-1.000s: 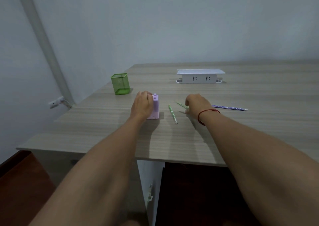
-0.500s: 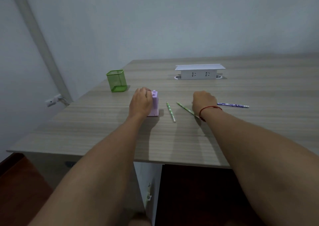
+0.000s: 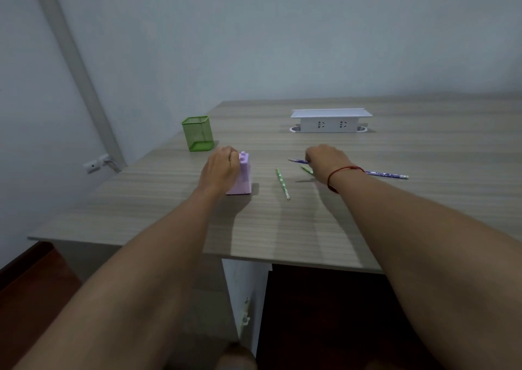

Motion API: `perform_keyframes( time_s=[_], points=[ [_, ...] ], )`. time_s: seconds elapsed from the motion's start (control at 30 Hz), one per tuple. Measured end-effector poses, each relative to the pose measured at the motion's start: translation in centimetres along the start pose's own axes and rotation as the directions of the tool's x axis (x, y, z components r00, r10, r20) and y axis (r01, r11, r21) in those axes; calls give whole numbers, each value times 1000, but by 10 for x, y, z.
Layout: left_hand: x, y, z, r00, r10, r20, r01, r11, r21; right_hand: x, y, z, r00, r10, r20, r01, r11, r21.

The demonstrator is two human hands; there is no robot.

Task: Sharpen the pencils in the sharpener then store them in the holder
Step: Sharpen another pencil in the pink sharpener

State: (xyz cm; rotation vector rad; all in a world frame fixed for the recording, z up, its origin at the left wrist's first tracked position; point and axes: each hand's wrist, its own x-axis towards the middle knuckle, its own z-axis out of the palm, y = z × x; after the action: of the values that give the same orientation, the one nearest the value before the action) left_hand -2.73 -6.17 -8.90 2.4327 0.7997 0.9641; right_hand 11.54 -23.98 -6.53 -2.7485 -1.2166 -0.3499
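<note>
1. Wood-grain desk (image 3: 423, 200), set against a pale wall, carries everything.
2. Upright near its front left stands the lilac sharpener (image 3: 243, 177). The left hand (image 3: 221, 169) grips it from the left, fingers curled over its top.
3. The right hand (image 3: 327, 159), fingers curled down, pinches the purple pencil (image 3: 387, 174), whose tip pokes out left of the knuckles (lifted or not, I cannot tell).
4. One green pencil (image 3: 282, 183) lies loose between sharpener and right hand; a second green pencil (image 3: 306, 169) peeks from under that hand.
5. Behind the sharpener, leftward and apart, stands the green mesh holder (image 3: 197, 133); a white socket box (image 3: 330, 119) sits farther back.
</note>
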Motion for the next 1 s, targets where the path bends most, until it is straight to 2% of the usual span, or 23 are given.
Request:
perform_keyframes(
  time_s=[0.17, 0.3, 0.77, 1.0],
  points=[
    [-8, 5, -8, 999, -14, 34, 15, 1000, -23, 0, -35, 2, 986, -164, 40, 159, 982, 106],
    [-9, 4, -4, 1000, -30, 1, 30, 999, -33, -1, -52, 4, 976, -217, 16, 214, 969, 121],
    [-8, 2, -1, 1000, -29, -7, 29, 999, -18, 3, -71, 3, 970, -241, -31, 243, 959, 145],
    [-11, 8, -4, 1000, -11, 6, 11, 1000, 11, 1, -76, 6, 991, -128, -47, 134, 977, 167]
  ],
)
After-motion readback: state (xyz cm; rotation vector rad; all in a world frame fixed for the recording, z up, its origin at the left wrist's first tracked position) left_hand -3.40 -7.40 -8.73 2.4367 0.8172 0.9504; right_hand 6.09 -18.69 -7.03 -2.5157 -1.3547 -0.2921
